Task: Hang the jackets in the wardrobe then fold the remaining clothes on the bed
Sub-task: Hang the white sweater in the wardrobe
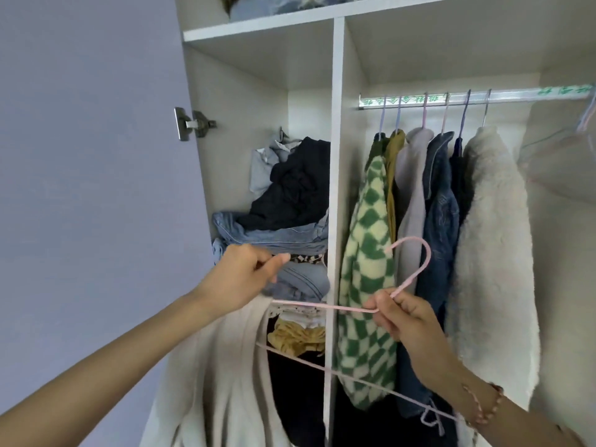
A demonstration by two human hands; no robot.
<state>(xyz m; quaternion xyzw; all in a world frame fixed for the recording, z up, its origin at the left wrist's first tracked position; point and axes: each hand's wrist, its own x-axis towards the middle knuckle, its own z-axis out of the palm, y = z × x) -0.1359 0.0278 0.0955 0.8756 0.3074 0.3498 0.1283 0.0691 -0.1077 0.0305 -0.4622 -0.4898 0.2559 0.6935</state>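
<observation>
Before the wardrobe, the right hand keeps a closed grip on a pink hanger to steady it while the left hand pinches the cream jacket, apparently to draw its shoulder over the hanger's arm.

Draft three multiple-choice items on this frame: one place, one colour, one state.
1. The pile lies in: A the left compartment; B the right compartment; C the top shelf.
2. The hanger is: A black; B pink; C green.
3. The cream jacket is: A folded; B fully hung; C half on the hanger.
Answers: A, it sits left of the divider; B, pink wire in the right grip; C, one hanger end is inside it and the other is bare, with the left grip holding it.
</observation>
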